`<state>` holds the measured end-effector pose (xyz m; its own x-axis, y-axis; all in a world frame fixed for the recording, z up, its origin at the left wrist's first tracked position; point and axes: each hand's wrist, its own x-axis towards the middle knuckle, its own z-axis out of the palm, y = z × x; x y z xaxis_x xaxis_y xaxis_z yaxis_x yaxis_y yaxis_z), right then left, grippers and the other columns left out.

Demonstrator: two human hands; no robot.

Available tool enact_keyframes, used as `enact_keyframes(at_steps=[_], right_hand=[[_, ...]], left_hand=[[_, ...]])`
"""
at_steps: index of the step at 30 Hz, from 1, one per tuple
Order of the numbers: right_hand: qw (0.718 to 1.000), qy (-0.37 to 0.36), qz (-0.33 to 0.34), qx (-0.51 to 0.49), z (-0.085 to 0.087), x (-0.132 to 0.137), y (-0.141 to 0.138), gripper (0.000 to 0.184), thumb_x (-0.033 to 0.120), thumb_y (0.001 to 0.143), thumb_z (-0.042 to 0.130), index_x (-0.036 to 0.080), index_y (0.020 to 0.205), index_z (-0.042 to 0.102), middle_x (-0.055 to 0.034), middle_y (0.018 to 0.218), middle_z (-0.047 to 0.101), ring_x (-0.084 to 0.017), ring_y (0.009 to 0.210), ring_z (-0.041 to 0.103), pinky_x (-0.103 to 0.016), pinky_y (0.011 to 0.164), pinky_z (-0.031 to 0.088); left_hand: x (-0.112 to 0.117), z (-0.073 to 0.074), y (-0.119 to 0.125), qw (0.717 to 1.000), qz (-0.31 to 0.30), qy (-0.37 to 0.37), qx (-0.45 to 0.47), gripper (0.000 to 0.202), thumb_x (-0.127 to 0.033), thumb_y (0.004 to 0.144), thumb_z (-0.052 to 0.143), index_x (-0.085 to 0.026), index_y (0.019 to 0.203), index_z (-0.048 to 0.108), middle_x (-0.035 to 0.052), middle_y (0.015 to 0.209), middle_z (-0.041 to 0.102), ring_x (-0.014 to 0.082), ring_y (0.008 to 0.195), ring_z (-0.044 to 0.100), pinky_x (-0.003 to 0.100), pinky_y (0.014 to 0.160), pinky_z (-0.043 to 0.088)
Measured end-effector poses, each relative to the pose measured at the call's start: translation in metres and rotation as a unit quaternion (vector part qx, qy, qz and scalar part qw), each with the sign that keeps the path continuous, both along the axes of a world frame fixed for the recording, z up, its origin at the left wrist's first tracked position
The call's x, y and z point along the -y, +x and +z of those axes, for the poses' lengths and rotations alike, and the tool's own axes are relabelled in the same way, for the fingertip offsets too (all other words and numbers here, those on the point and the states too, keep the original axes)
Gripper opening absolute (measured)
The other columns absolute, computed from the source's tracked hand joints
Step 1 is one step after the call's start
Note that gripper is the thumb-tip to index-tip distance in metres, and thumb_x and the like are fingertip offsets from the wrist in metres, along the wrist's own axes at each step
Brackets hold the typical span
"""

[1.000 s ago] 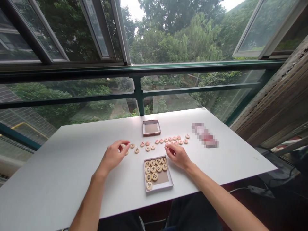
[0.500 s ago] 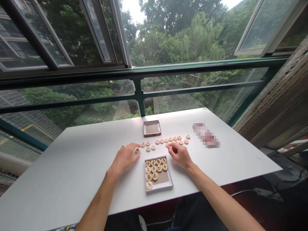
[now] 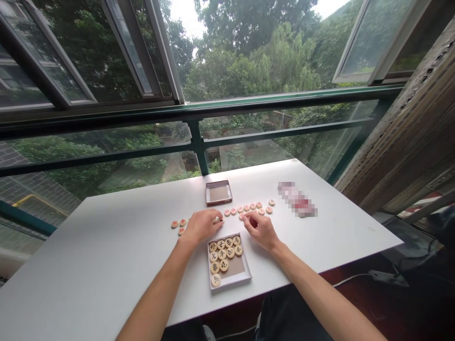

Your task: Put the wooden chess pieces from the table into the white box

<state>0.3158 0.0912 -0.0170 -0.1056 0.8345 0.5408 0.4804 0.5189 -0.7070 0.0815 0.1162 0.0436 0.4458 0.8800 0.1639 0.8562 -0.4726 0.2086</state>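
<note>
My left hand (image 3: 203, 224) arches over the row of xiangqi pieces, thumb and fingers closed around a black-lettered xiangqi piece (image 3: 214, 222), with another black-lettered piece (image 3: 221, 219) at the fingertips. The palm hides some pieces. My right hand (image 3: 261, 230) is curled, thumb and forefinger together beside a red-lettered piece (image 3: 241, 216); whatever it may hold is hidden. Between my forearms lies an open box tray (image 3: 248, 267) with black-lettered pieces in rows, its lower right part showing bare bottom.
Behind the pieces lies the box lid (image 3: 219, 193). Several red-lettered pieces (image 3: 246, 208) form rows beyond my right hand; others (image 3: 174, 224) lie left of my left hand. A blurred pinkish item (image 3: 297, 199) rests on the white table (image 3: 124, 255). A green railing (image 3: 199, 142) borders the far side.
My left hand has moved right along the pieces, uncovering red-lettered ones at left and covering others. The view has shifted slightly; my right hand stays by the same red row.
</note>
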Motion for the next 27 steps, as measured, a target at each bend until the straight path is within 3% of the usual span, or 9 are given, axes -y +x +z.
enact_keyframes(at_steps=[6, 12, 19, 22, 27], right_hand=[[1.000, 0.000, -0.002, -0.002, 0.001, 0.000, -0.001, 0.023, 0.035, 0.096, 0.053, 0.019, 0.088, 0.068, 0.0019, 0.058, 0.057, -0.012, 0.050, 0.047, -0.025, 0.051, 0.040], [1.000, -0.002, 0.006, 0.002, 0.002, 0.000, -0.001, 0.020, 0.032, 0.097, 0.054, 0.019, 0.088, 0.067, 0.0029, 0.058, 0.055, -0.012, 0.050, 0.047, -0.025, 0.053, 0.040], [1.000, -0.013, 0.007, -0.024, 0.005, 0.004, -0.004, 0.020, 0.031, 0.097, 0.054, 0.019, 0.088, 0.067, -0.0010, 0.068, 0.064, -0.014, 0.057, 0.053, -0.026, 0.055, 0.043], [0.999, -0.017, 0.038, -0.033, 0.012, 0.006, -0.012, 0.020, 0.030, 0.097, 0.053, 0.019, 0.087, 0.066, -0.0020, 0.072, 0.066, -0.014, 0.059, 0.055, -0.027, 0.057, 0.045], [0.994, -0.050, 0.093, -0.036, 0.018, 0.002, -0.029, 0.013, 0.027, 0.096, 0.056, 0.020, 0.099, 0.065, -0.0017, 0.076, 0.067, -0.014, 0.064, 0.059, -0.026, 0.057, 0.048]], left_hand=[[-0.003, -0.008, 0.002, 0.999, -0.003, 0.002, 0.043, 0.015, -0.033, 0.086, 0.061, -0.030, 0.094, 0.073, 0.0019, 0.094, 0.076, 0.0238, 0.087, 0.069, 0.029, 0.071, 0.048], [0.001, -0.004, 0.002, 0.994, -0.001, 0.002, 0.107, 0.018, -0.030, 0.083, 0.063, -0.028, 0.100, 0.069, 0.0006, 0.093, 0.075, 0.0188, 0.075, 0.068, 0.028, 0.071, 0.051], [0.026, 0.001, 0.000, 0.929, -0.100, -0.051, 0.351, 0.019, -0.024, 0.085, 0.064, -0.021, 0.103, 0.067, 0.0060, 0.104, 0.068, 0.0172, 0.090, 0.067, 0.028, 0.076, 0.058], [0.029, -0.007, 0.001, 0.910, -0.090, -0.095, 0.394, 0.019, -0.027, 0.084, 0.067, -0.019, 0.102, 0.069, 0.0071, 0.107, 0.067, 0.0178, 0.091, 0.067, 0.030, 0.078, 0.060], [0.024, -0.024, -0.001, 0.900, -0.045, -0.142, 0.411, 0.026, -0.033, 0.086, 0.069, -0.022, 0.109, 0.072, 0.0071, 0.109, 0.072, 0.0198, 0.092, 0.070, 0.035, 0.084, 0.060]])
